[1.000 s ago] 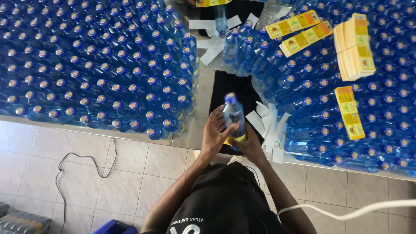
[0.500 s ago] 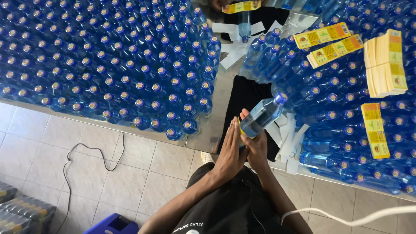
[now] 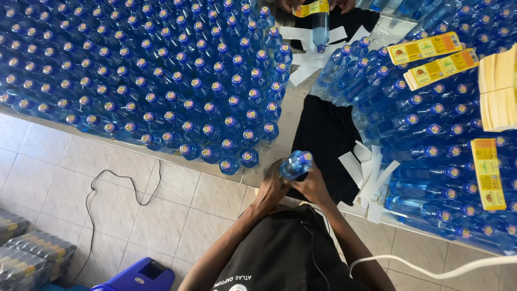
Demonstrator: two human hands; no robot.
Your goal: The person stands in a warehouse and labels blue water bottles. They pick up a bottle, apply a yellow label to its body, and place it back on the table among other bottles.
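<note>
Bottle (image 3: 295, 164): lower body hidden behind left hand (image 3: 271, 189) and right hand (image 3: 312, 187). Co-worker's hands (image 3: 339, 4): cut off by top edge. Label stack (image 3: 498, 94): cut off at right edge. Blue crate (image 3: 137, 276): cut off at bottom edge.

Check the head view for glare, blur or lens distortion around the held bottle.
Head view: even daylight, no harsh shadows; sharp on the clear blue plastic bottle between left hand and right hand; mild glare on the shiny metal table; wide-angle bowing at the edges.
</note>
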